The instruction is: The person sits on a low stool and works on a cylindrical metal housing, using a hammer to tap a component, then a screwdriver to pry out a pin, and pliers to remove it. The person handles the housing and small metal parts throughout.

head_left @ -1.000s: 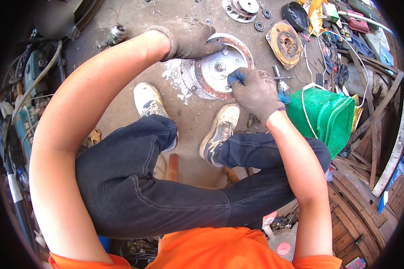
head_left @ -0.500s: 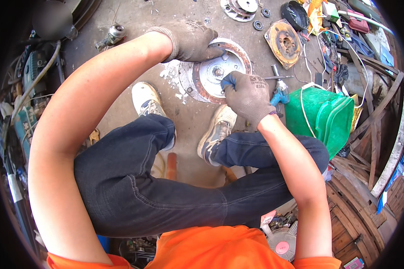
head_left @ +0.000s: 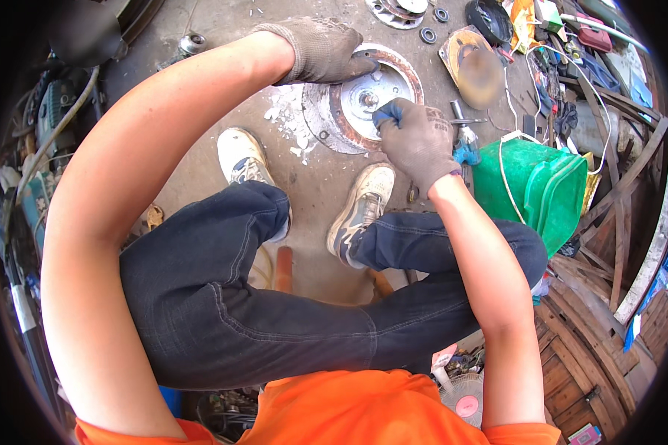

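A round metal disc with a rusty ring [head_left: 413,77] lies on the floor beyond my shoes, with a shaft stub at its centre and a bolt near its far side. My left hand [head_left: 315,50], in a grey-brown knit glove, grips the disc's far-left side. Its thumb lies over the face close to the bolt, and the other fingertips are hidden behind the edge. My right hand [head_left: 421,141], gloved with blue inside, is closed just right of the stub. Whatever its curled fingers hold is hidden.
White flakes [head_left: 295,122] litter the floor left of the disc. A metal T-shaped tool [head_left: 460,119] and a green bucket [head_left: 523,185] stand to the right. Two bearings [head_left: 427,35], a rusty plate [head_left: 456,46] and a black ring-shaped part [head_left: 490,22] lie farther back.
The disc has shifted slightly away from me and to the right, and both hands have moved with it. My right hand stays closed near the centre.
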`<action>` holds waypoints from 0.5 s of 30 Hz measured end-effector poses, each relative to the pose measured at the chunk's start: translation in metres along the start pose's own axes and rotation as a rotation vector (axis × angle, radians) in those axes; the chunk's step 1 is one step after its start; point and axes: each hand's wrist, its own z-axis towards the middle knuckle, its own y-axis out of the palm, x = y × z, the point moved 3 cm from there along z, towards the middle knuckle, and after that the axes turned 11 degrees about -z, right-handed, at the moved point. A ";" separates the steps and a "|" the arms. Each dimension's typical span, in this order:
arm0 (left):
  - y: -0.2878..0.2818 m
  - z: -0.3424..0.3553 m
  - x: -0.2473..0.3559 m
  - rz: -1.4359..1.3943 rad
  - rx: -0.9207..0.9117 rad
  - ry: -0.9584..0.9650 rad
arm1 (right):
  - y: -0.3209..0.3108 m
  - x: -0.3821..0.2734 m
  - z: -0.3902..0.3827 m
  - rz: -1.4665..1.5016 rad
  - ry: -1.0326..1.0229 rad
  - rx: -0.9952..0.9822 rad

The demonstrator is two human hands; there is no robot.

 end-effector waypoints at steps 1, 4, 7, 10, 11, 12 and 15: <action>0.001 0.002 -0.003 0.007 -0.001 0.006 | -0.002 -0.002 0.002 -0.017 -0.016 -0.023; 0.004 0.006 -0.006 0.011 -0.003 0.035 | -0.005 -0.005 -0.002 -0.134 -0.187 -0.050; 0.002 0.001 -0.011 0.002 -0.005 0.042 | -0.002 -0.007 -0.007 -0.216 -0.398 0.112; -0.001 0.005 -0.012 -0.016 -0.015 0.017 | -0.005 -0.008 -0.006 -0.101 -0.273 0.157; -0.001 0.007 -0.012 -0.021 -0.017 0.014 | -0.008 -0.007 -0.004 -0.093 -0.238 0.151; 0.001 0.005 -0.013 -0.023 -0.026 0.004 | -0.009 -0.006 -0.004 -0.055 -0.204 0.098; 0.003 0.003 -0.019 0.028 0.008 0.015 | -0.039 -0.013 0.004 0.072 -0.128 0.054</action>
